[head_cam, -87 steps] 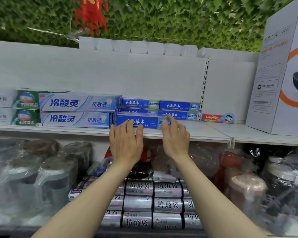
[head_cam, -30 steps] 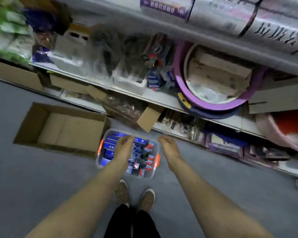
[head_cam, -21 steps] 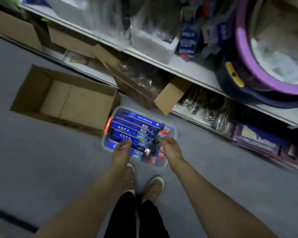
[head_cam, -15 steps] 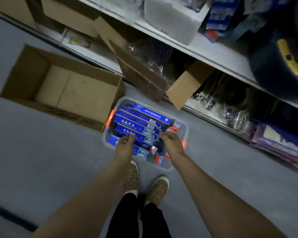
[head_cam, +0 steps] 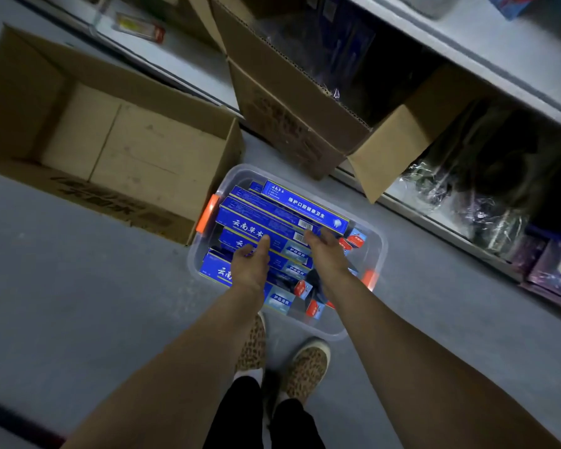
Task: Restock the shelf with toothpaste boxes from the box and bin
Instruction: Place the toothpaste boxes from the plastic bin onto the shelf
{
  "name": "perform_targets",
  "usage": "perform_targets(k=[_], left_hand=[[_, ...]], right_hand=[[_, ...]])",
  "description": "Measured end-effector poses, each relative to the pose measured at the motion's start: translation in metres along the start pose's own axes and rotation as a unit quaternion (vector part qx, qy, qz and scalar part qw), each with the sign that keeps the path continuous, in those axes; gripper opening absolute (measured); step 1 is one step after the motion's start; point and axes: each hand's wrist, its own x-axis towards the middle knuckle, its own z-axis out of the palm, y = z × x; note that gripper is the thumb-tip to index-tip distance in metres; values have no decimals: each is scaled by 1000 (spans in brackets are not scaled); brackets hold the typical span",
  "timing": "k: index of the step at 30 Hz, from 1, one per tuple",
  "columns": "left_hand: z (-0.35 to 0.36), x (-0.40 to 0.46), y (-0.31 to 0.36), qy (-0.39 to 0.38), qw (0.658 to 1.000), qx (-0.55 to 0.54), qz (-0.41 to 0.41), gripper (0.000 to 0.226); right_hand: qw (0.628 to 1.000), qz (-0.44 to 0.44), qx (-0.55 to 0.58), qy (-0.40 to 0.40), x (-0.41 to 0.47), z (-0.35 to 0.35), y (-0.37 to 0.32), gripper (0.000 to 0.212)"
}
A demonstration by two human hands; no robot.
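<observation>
Both hands are down over the clear plastic bin (head_cam: 374,251) on the floor, and the stack of long blue toothpaste boxes (head_cam: 256,226) lies directly under and just ahead of them. The boxes' long axes run from the left hand's side across to the right hand's side, slanting a little away on the left, so the two hands sit near opposite parts of one box's length. The left hand (head_cam: 250,265) rests over the boxes with its fingers fairly straight and the thumb reaching forward onto a blue face; it looks relaxed, not gripping. The right hand (head_cam: 326,254) is nearer the barcode end, fingers bent down beside the boxes' ends, but whether they have hold of anything I cannot tell. Judging by this, the next move is a two-handed lift of a box or several along their length. The boxes are glossy blue card with white lettering and pale end panels, lying flat in overlapping layers; smaller red-and-white packs (head_cam: 353,241) sit beyond the right hand. Left of the left hand stands an open cardboard box (head_cam: 88,189), which looks empty.
</observation>
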Motion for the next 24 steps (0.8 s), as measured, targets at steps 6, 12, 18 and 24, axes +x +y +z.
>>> perform_targets(k=[6, 12, 18, 24], left_hand=[[-3, 11, 1, -8, 1000, -3, 11, 68], [-10, 13, -1, -4, 999, 21, 24, 64], [-19, 10, -6, -8, 1000, 4, 29, 46], [-33, -4, -4, 7, 997, -45, 62, 26]], right_hand=[[998, -40, -44, -12, 4, 7, 10, 73], [999, -31, -27, 19, 11, 11, 23, 91], [995, -59, -23, 79, 6, 10, 21, 59], [989, -77, 36, 119, -1, 3, 25, 27]])
